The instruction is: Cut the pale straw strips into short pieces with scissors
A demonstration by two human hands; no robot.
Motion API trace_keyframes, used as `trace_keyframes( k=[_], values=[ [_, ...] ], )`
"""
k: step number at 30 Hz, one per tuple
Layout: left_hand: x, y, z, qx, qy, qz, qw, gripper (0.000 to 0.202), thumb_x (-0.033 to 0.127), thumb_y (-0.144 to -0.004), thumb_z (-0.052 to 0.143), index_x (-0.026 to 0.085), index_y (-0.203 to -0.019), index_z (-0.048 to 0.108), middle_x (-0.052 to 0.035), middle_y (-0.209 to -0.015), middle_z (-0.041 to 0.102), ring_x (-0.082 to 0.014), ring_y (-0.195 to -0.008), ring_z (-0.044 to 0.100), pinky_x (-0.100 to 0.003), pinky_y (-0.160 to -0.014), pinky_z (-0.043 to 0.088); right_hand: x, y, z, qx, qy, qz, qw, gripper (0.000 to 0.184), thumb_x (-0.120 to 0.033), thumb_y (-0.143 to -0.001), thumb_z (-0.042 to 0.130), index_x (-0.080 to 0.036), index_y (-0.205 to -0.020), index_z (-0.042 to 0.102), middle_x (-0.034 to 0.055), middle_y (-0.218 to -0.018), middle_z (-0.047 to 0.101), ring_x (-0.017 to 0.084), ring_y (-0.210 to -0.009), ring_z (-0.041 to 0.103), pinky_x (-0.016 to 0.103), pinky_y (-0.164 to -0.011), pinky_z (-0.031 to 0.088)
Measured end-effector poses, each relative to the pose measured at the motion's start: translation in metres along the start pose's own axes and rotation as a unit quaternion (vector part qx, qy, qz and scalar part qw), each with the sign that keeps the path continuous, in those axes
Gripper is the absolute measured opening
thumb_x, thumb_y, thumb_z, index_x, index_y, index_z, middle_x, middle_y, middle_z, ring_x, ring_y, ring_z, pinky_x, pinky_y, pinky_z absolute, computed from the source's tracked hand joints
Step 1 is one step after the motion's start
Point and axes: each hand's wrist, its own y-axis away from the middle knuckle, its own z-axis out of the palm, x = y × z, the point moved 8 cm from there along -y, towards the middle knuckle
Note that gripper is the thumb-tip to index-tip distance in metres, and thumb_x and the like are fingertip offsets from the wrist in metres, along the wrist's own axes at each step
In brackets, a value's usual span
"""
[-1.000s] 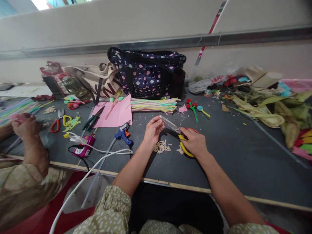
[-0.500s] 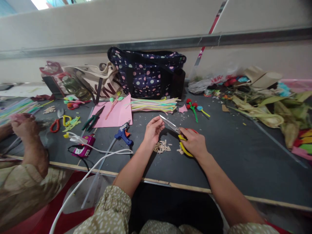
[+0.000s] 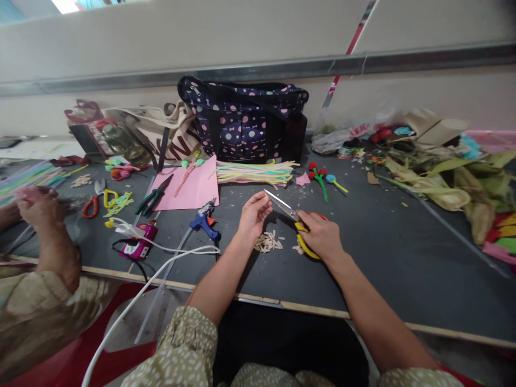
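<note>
My right hand (image 3: 322, 235) grips a pair of scissors (image 3: 281, 204) by its yellow and red handles, the blades pointing up and left. At the blade tips, my left hand (image 3: 255, 213) is closed in a pinch; whatever lies between its fingertips is too small to make out. On the table below the left hand is a pile of small pale pieces (image 3: 269, 242), with a few more (image 3: 299, 248) partly hidden under the right hand. Left of the hands rests a blue glue gun (image 3: 205, 220). Beyond them runs a bundle of pastel pipe cleaners (image 3: 253, 173).
A polka-dot bag (image 3: 245, 126) stands against the wall. Pink paper (image 3: 201, 191), green-handled pliers (image 3: 151, 199) and a purple power box (image 3: 141, 242) with cables lie to the left. Another person's hand (image 3: 44, 212) works at far left. Dried husks (image 3: 447, 188) are heaped at right.
</note>
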Motion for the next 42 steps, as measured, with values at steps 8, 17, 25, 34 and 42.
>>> trace_keyframes(
  k=[8,17,25,34,42],
  values=[
    [0.001,-0.002,-0.001,-0.005,-0.018,0.009,1.0,0.025,0.014,-0.063,0.078,0.016,-0.084,0.064,0.0021,-0.067,0.065,-0.0071,-0.06,0.062,-0.017,-0.06,0.049,-0.001,0.0,0.002,-0.017,-0.009,-0.006,1.0,0.026,-0.024,-0.08,0.052,-0.023,-0.102,0.066,0.001,-0.079,0.067,0.013,-0.069,0.057,0.025,-0.057,0.031],
    [0.004,-0.001,0.002,-0.006,-0.023,0.01,1.0,0.026,0.014,-0.063,0.078,0.016,-0.086,0.067,-0.0003,-0.078,0.069,-0.0063,-0.061,0.062,-0.017,-0.06,0.048,0.015,-0.002,-0.008,0.007,-0.044,0.055,0.997,0.031,-0.025,-0.077,0.058,-0.023,-0.108,0.063,0.0024,-0.093,0.069,0.016,-0.082,0.062,0.025,-0.063,0.039],
    [0.005,-0.001,0.002,-0.014,-0.01,0.013,1.0,0.027,0.014,-0.062,0.078,0.016,-0.087,0.066,0.0007,-0.078,0.069,-0.0053,-0.059,0.061,-0.017,-0.058,0.049,0.012,-0.003,-0.006,0.005,-0.077,0.049,0.996,0.03,-0.023,-0.075,0.058,-0.024,-0.105,0.063,-0.0004,-0.086,0.067,0.015,-0.08,0.062,0.024,-0.064,0.039],
    [0.006,-0.002,0.001,-0.019,-0.009,0.013,1.0,0.027,0.015,-0.063,0.078,0.017,-0.085,0.063,0.0022,-0.074,0.067,-0.0046,-0.057,0.06,-0.016,-0.058,0.049,0.01,-0.002,-0.007,0.009,-0.068,0.035,0.997,0.026,-0.023,-0.078,0.055,-0.024,-0.102,0.065,-0.0002,-0.085,0.068,0.013,-0.076,0.059,0.023,-0.061,0.036],
    [0.01,0.001,0.006,-0.023,-0.026,0.031,0.999,0.025,0.017,-0.062,0.078,0.016,-0.083,0.065,0.0018,-0.072,0.066,-0.005,-0.056,0.059,-0.016,-0.057,0.049,0.008,-0.003,-0.008,0.005,-0.06,0.029,0.998,0.024,-0.022,-0.08,0.052,-0.024,-0.099,0.066,-0.0003,-0.082,0.067,0.013,-0.074,0.059,0.023,-0.06,0.034]
  ],
)
